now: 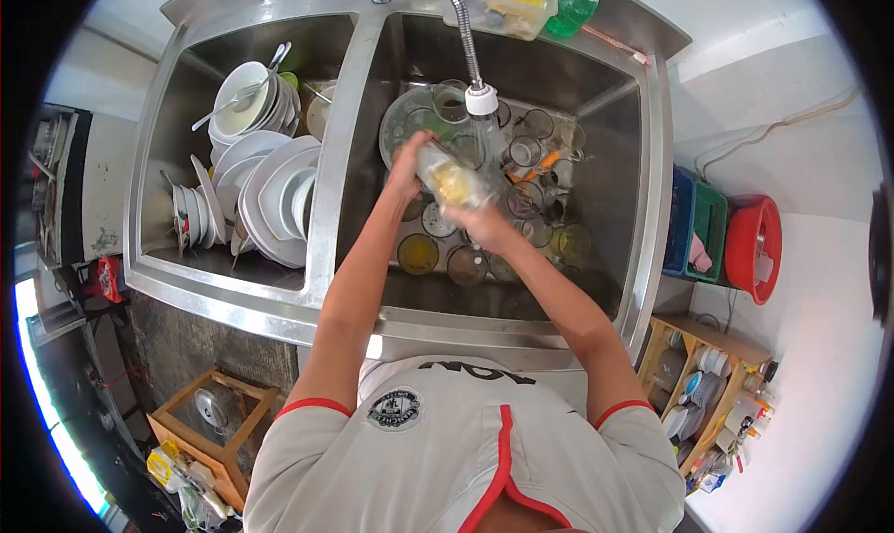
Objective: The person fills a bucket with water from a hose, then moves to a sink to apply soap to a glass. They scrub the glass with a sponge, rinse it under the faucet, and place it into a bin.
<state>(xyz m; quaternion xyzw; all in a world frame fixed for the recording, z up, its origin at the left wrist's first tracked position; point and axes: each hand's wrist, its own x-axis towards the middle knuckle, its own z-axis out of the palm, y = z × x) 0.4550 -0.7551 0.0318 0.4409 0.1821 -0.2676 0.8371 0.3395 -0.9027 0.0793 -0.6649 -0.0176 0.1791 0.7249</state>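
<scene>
Over the right basin, my left hand (pixel 408 165) is closed on one end of a clear drinking glass (pixel 430 161), which is tilted and smeared by motion. My right hand (pixel 482 226) is closed at its lower end, around a yellow sponge (pixel 453 183) with whitish suds; its fingertips are partly hidden and blurred. Below and to the right, several glasses (pixel 467 265) stand on the basin floor, some with orange pieces (pixel 535 167) among them. Behind my left hand sits a round, translucent tub (pixel 396 128) with glasses in it.
A hose faucet (pixel 480 100) hangs just beyond my hands. Stacked white plates (pixel 270 198) and bowls (pixel 244 95) fill the left basin, past the steel divider (pixel 340 161). A plastic container (pixel 498 12) and green bottle (pixel 573 12) stand on the back ledge; a red basin (pixel 756 249) hangs right.
</scene>
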